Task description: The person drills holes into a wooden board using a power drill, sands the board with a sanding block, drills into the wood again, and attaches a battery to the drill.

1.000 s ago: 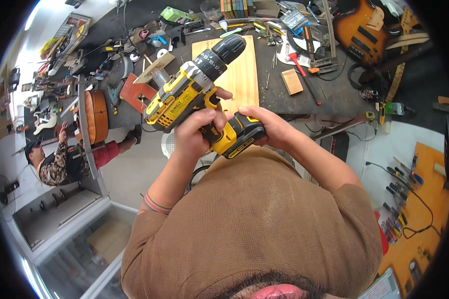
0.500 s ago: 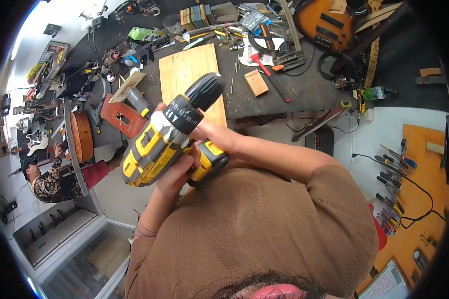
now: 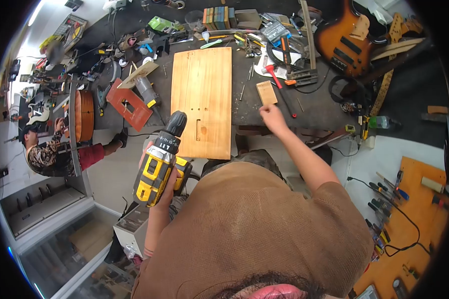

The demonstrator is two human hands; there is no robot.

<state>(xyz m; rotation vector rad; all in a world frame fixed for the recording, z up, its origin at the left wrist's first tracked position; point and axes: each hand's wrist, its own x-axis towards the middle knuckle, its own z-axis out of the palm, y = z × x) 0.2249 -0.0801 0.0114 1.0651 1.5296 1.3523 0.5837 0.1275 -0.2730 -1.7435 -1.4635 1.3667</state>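
Note:
A yellow and black cordless drill (image 3: 155, 172) is gripped in my left hand (image 3: 170, 183), its black chuck (image 3: 176, 122) tilted up toward the bench. The drill is beside the near left corner of a light wooden board (image 3: 202, 79), which has small holes and a slot cut in it and overhangs the bench edge. My right hand (image 3: 273, 117) rests at the near end of a small wood block (image 3: 267, 93) with its fingers curled closed. Whether it holds anything is hidden. A red-headed hammer (image 3: 279, 87) lies just right of the block.
A brown template plate (image 3: 129, 107) and a corded power tool (image 3: 147, 92) lie left of the board. Loose bits (image 3: 242, 92) lie to its right. A sunburst guitar body (image 3: 341, 42) occupies the back right. Another person (image 3: 47, 152) is at the left.
The drill has moved down and left in my left hand. My right hand has left the drill and reached out to the small wood block. More of the board shows.

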